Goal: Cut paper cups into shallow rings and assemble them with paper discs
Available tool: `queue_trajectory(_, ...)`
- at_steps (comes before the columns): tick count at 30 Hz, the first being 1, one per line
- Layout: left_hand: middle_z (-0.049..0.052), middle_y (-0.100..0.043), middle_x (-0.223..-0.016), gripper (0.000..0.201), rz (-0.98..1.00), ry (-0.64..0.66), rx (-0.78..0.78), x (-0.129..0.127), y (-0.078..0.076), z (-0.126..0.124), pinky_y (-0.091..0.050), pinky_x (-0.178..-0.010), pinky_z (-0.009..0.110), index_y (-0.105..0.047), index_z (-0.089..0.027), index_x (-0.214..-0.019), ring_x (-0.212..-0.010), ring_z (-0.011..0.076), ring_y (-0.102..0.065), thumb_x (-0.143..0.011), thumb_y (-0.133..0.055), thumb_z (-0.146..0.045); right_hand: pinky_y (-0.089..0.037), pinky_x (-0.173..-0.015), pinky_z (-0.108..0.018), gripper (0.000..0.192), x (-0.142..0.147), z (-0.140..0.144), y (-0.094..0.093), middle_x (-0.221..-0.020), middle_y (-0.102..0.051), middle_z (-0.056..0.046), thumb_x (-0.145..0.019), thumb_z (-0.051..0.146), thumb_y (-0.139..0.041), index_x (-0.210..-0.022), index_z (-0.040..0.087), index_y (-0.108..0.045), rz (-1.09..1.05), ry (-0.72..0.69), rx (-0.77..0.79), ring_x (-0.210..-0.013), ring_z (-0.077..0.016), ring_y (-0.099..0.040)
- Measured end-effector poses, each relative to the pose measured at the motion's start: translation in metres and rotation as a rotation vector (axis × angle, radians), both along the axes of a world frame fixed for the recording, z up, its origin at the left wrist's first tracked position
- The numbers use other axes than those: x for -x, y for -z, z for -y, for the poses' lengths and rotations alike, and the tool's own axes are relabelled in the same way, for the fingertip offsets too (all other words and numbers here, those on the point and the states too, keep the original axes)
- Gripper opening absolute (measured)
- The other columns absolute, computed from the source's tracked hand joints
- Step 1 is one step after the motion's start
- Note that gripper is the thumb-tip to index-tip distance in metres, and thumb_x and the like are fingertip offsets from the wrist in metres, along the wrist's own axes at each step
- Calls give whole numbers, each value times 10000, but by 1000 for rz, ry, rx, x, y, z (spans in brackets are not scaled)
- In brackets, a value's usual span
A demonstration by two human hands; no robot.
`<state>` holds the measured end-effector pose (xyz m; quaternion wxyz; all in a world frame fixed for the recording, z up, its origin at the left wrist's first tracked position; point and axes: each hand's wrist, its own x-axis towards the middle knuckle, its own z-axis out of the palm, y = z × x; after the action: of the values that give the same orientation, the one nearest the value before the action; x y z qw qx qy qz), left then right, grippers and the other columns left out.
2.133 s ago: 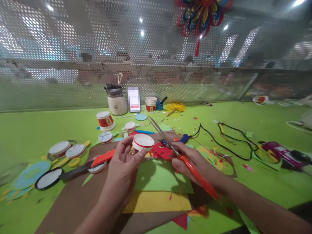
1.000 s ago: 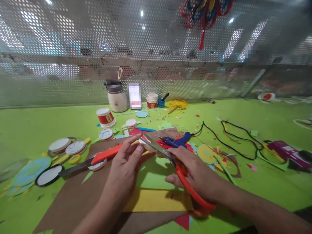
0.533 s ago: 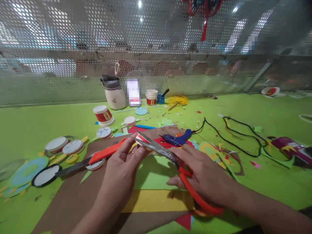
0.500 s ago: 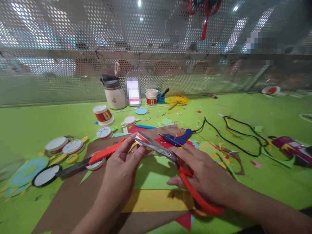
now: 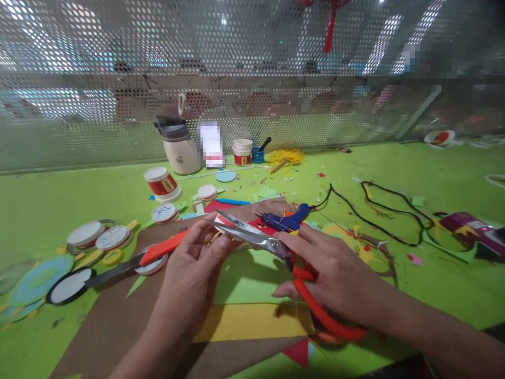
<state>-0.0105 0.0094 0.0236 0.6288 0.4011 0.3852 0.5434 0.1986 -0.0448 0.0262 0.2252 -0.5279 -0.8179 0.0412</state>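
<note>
My right hand point(image 5: 335, 276) grips red-handled scissors point(image 5: 272, 247), whose steel blades point left and stand slightly apart. My left hand point(image 5: 195, 268) pinches a small white disc with a red rim point(image 5: 221, 220), mostly hidden behind my fingers and the blades. The blade tips meet the disc at my left fingertips. Both hands hover over green paper point(image 5: 252, 276) and yellow paper point(image 5: 252, 321) lying on a brown sheet point(image 5: 114, 321).
A second pair of orange-handled scissors point(image 5: 130, 260) lies left of my hands. A blue glue gun point(image 5: 286, 220) with a black cord point(image 5: 379, 216) sits behind. Paper cups point(image 5: 161, 184), white lids point(image 5: 84, 234), a jug point(image 5: 177, 145) and scraps cover the green table point(image 5: 394, 173). Perforated screen at the back.
The disc was held up clear of the scissors; now it is lowered and the blades have swung left onto it. The scissor blades have parted a little. The view has tilted down.
</note>
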Motion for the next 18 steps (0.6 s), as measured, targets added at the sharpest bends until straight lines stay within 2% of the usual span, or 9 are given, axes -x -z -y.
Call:
queue_trajectory(4, 76, -711, -1164, 349, 20, -9, -12, 2, -2, -2, -541, -938, 344, -657, -187, -1125, -1098, 236, -649, -789, -745, -220, -561, -694, -418, 651, -4, -1, -1, -1017, -650, -142, -829, 642, -563, -1277, 170, -566, 22, -11, 0, -820, -282, -652)
queue_trajectory(8, 79, -712, -1155, 435, 28, -18, 20, 3, -1, -3, -525, -958, 369, -622, -196, -1202, -1101, 239, -644, -787, -748, -229, -564, -651, -429, 653, -6, 0, 0, -1031, -661, -158, -854, 670, -480, -1270, 175, -568, 44, -15, -36, -774, -286, -660)
queue_trajectory(18, 74, -710, -1147, 390, 42, 2, 42, 1, -2, -1, -511, -971, 357, -630, -195, -1139, -1117, 240, -636, -775, -757, -250, -580, -693, -427, 647, -7, 1, 1, -1004, -680, -154, -830, 623, -588, -1288, 167, -583, 37, -14, -13, -795, -288, -679)
